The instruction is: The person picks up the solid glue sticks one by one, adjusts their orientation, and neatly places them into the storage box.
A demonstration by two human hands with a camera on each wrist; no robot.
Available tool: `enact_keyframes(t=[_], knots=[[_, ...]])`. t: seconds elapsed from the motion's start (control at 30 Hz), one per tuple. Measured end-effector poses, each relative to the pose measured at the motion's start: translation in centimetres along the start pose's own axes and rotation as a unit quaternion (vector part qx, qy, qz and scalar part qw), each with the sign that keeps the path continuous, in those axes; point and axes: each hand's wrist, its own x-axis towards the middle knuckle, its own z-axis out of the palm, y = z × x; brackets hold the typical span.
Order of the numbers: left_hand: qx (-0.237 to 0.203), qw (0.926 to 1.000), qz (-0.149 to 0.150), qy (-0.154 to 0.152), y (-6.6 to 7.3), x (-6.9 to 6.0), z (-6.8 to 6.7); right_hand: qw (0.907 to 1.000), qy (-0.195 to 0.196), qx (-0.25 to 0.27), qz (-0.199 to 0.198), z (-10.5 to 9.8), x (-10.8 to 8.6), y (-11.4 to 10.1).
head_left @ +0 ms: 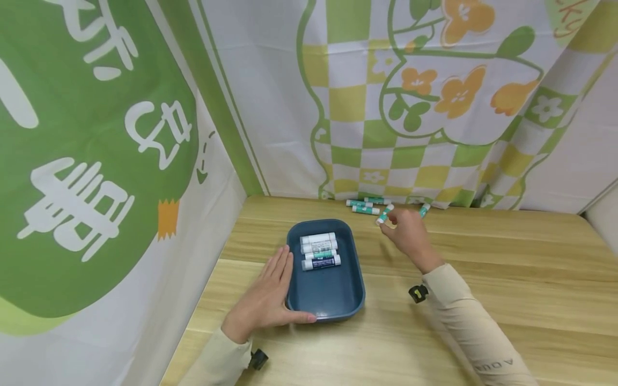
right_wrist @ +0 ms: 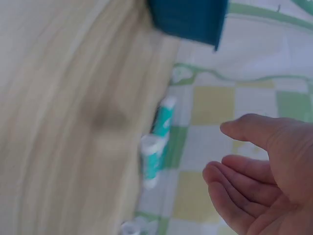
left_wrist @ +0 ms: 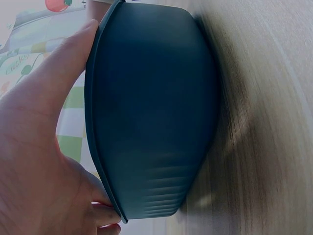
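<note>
A dark blue tray point(head_left: 325, 292) stands on the table with several small capped tubes point(head_left: 319, 244) lying in its far half, including a tube with a dark label point(head_left: 322, 262). My left hand point(head_left: 265, 297) rests on the tray's left rim, fingers straight and thumb along the near edge. Beyond the tray, to the right, my right hand point(head_left: 409, 236) hovers beside a green-and-white tube point(head_left: 384, 214). In the right wrist view, the right hand point(right_wrist: 259, 171) has thumb and fingers apart with nothing between them. The left wrist view shows the tray's outer side point(left_wrist: 151, 107).
More green-and-white tubes point(head_left: 365, 210) lie along the table's back edge, and another tube point(head_left: 424, 209) lies partly behind my right hand. A patterned curtain point(head_left: 367, 134) hangs right behind the wooden table point(head_left: 483, 268). A green printed cloth point(head_left: 96, 161) hangs at the left.
</note>
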Motion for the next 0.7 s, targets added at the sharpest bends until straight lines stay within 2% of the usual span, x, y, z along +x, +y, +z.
enact_keyframes(t=[0.2, 0.53, 0.7], knots=[[-0.009, 0.9999, -0.003, -0.004, 0.0, 0.0, 0.1, 0.9976, -0.001, -0.008, 0.069, -0.2, -0.7, 2.6], [-0.015, 0.9999, -0.006, -0.001, 0.0, -0.1, 0.0, 0.9926, 0.016, -0.034, 0.115, -0.9, -1.1, 6.0], [-0.014, 0.9999, -0.005, -0.002, 0.0, -0.1, 0.0, 0.9886, 0.003, -0.034, 0.146, -1.0, -1.3, 7.3]])
